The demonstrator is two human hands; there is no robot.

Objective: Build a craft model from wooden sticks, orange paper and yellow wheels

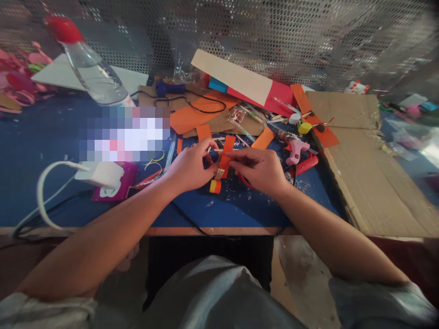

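My left hand (192, 167) is curled, with its index finger and thumb closed around one end of a thin wooden stick (222, 150). Facing it, my right hand (262, 169) pinches the edge of an orange paper strip (227, 160), which stands upright between the two hands. The stick crosses the strip near its top. Below my left thumb, a small bunch of wooden sticks (220, 173) shows beside the strip. Just under that bunch sits a small yellow and orange piece (215, 186). The fingers partly hide where each thing is gripped.
A pink glue gun (297, 151) lies right of my right hand, near a cardboard sheet (384, 169). A water bottle (98, 77) and a white charger (103, 173) on a purple power socket (128, 180) are at left. Orange paper (199, 112) and scraps lie behind.
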